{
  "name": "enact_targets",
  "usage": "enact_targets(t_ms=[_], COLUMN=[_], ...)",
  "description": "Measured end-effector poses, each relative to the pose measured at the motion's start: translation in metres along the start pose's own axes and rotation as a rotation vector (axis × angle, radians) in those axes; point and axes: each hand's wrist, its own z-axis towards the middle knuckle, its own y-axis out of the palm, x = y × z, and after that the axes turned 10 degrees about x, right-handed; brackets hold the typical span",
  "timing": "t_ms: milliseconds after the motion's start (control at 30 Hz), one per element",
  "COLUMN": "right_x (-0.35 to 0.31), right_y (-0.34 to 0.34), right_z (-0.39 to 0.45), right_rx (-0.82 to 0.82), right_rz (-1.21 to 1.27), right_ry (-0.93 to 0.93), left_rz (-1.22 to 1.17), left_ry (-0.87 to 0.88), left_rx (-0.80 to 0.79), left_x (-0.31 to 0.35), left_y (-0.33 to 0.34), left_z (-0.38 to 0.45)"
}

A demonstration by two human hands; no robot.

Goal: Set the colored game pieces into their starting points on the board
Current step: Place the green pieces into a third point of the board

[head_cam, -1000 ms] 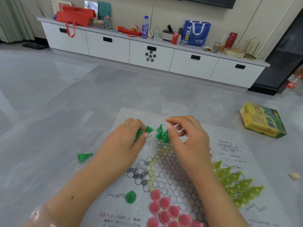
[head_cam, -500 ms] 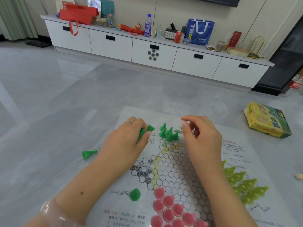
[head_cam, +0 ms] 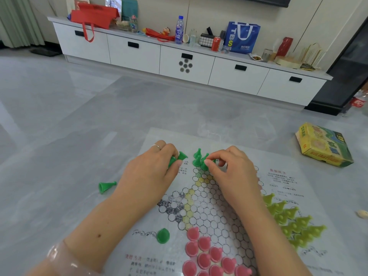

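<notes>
A paper game board (head_cam: 278, 188) with a star of printed circles lies on the grey floor. My left hand (head_cam: 151, 172) is closed around spare green pieces (head_cam: 180, 156), whose cone bases stick out past my thumb. My right hand (head_cam: 231, 172) pinches a green piece (head_cam: 205, 165) at the board's far point, beside a few standing green pieces (head_cam: 197, 156). Pink pieces (head_cam: 207, 253) fill the near point and yellow-green pieces (head_cam: 292, 222) fill the right point. One green piece (head_cam: 106, 186) lies tipped on the floor to the left, another (head_cam: 162, 235) rests on the board's near left margin.
The yellow game box (head_cam: 323, 147) lies on the floor at the right. A long white drawer cabinet (head_cam: 185, 62) with bags, a bottle and a can on top runs along the far wall. A small pale object (head_cam: 362, 214) sits at the right edge.
My right hand lifted off the green cluster to the right, then came back and now pinches a piece there. My left hand stayed closed on its pieces. The camera shifted slightly.
</notes>
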Motion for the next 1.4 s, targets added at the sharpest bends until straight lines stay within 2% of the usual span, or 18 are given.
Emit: enact_targets(t_ms=[167, 500, 833, 967, 1167, 1400], right_x=[0.000, 0.001, 0.001, -0.007, -0.018, -0.017], right_y=[-0.001, 0.001, 0.001, 0.002, 0.006, 0.007], right_z=[0.000, -0.001, -0.002, -0.003, -0.006, -0.006], right_rx=[0.087, 0.021, 0.070, 0.194, 0.123, 0.076], right_rz=[0.053, -0.040, 0.006, 0.089, 0.197, 0.194], right_ry=[0.011, -0.035, -0.052, -0.156, -0.441, -0.440], left_rz=[0.008, 0.016, -0.013, -0.120, -0.280, -0.360], left_ry=[0.005, 0.003, 0.015, -0.014, -0.079, -0.080], left_rx=[-0.002, 0.003, 0.026, 0.033, 0.003, -0.014], left_x=[-0.001, 0.000, -0.001, -0.001, 0.000, 0.000], left_y=[0.000, -0.001, -0.001, 0.001, 0.004, 0.002], left_z=[0.000, 0.000, 0.000, 0.001, 0.000, 0.000])
